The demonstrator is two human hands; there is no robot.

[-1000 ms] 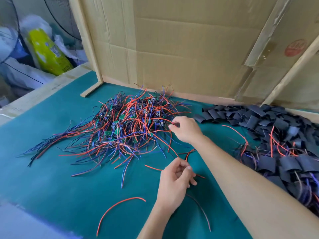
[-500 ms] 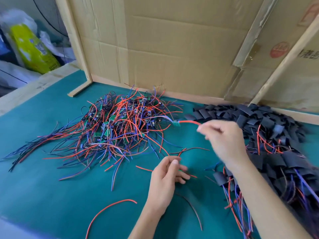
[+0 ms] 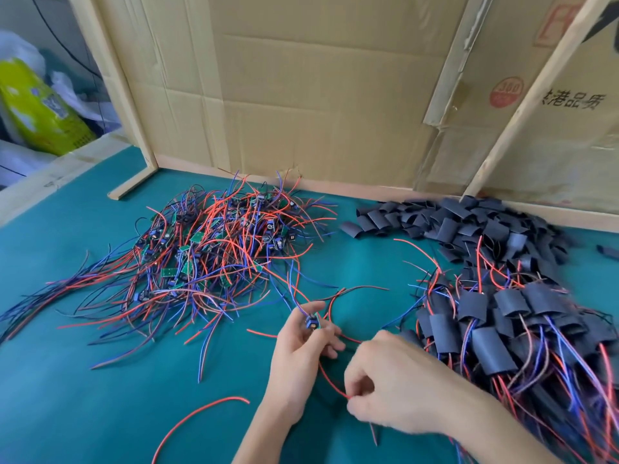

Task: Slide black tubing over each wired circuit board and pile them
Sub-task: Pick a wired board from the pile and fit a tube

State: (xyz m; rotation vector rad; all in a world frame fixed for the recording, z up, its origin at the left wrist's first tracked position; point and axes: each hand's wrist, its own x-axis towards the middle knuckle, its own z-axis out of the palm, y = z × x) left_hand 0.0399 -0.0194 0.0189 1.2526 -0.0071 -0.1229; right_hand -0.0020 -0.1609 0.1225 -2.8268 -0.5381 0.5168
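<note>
Boards (image 3: 201,249), still bare, lie in a wired tangle at ten o'clock. One has come out of it since half a second ago: our left hand (image 3: 298,349) now pinches that board (image 3: 312,323) at centre, where before it held nothing. At five o'clock our right hand (image 3: 395,393), back from its reach toward the tangle, pinches the board's red wire (image 3: 330,380). Loose tubing (image 3: 452,222) waits at one o'clock, the sleeved pile (image 3: 502,326) at three. We judge sleeving comes next.
</note>
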